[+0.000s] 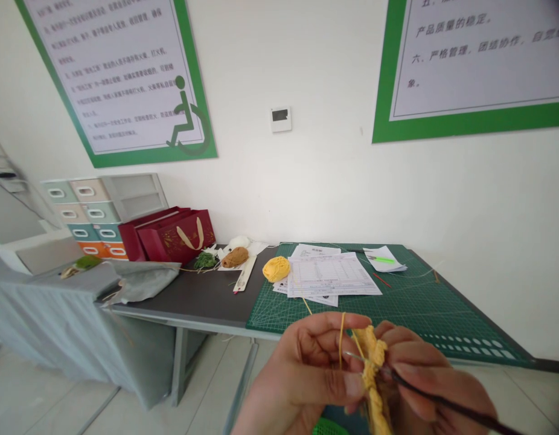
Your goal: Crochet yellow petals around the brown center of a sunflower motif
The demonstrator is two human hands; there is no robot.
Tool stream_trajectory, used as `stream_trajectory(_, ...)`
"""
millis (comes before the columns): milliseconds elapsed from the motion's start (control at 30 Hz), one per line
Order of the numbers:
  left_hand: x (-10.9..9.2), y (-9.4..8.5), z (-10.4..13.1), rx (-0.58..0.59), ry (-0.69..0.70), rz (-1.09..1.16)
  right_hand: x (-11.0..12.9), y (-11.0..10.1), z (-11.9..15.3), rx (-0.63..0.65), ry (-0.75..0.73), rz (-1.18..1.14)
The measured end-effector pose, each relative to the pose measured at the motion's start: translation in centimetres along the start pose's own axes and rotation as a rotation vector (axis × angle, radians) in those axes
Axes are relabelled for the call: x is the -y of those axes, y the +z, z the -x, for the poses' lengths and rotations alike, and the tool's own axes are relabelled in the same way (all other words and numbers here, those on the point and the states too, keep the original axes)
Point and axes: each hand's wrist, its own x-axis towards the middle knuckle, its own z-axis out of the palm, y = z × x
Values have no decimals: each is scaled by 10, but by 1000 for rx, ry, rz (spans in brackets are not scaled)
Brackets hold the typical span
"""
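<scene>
My left hand [306, 362] pinches the edge of a yellow crochet piece [375, 368] between thumb and fingers, with a strand of yellow yarn [341, 338] looped over its index finger. In my right hand [424, 368] is a crochet hook [424, 393] with a dark handle. The hook's thin metal tip crosses the top of the crochet piece and points toward the left hand. From the left hand the strand runs back to a yellow yarn ball [276, 269] on the table. The lower part of the piece leaves the frame at the bottom.
A green cutting mat [410, 302] covers the table's right side, with printed papers [336, 275], a green pen [383, 260] and a red stick [381, 280] on it. Further left are brown yarn [235, 257], dark red gift bags [171, 238], a grey cloth [148, 281] and stacked drawers [98, 211].
</scene>
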Motion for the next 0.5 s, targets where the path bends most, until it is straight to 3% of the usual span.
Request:
stream_trajectory(100, -2, -2, 0, -14, 16, -4, 6, 9, -11, 21, 211, -213)
stream_trajectory(300, -6, -2, 6, -48, 36, -52, 13, 8, -14, 96, 554, -354)
stream_trajectory(400, -5, 4, 9, -98, 137, -157, 11, 10, -12, 116, 585, -339)
stream_trajectory(500, -2, 9, 10, -118, 230, -212, 9, 11, -11, 158, 461, -196)
